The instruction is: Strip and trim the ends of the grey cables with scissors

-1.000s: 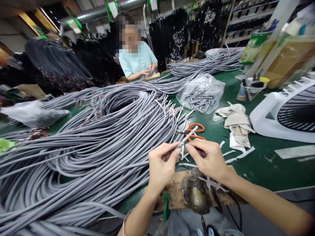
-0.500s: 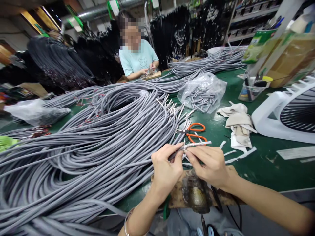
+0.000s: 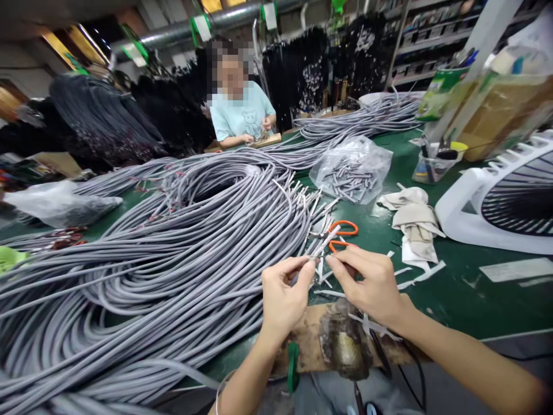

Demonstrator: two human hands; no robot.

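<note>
My left hand pinches a grey cable near its end, between thumb and index finger. Its stripped end, pale and shiny, points up and right past the fingertips. My right hand is just to the right, apart from that end. Its thumb and fingers are bent closed, and whatever sits between the tips is too small to make out. Below the palm are thin white strips; I cannot tell whether they hang from the hand. Orange-handled scissors lie right behind the cable end.
A large coil of grey cables fills the left. A clear bag of grey pieces, cloth gloves and a white fan stand beyond my right hand. A fixture on a wooden board is below. A co-worker sits opposite.
My hands have moved apart; the right one has left the cable. The cable end has swung to point upward. White strips now show below my right hand.
</note>
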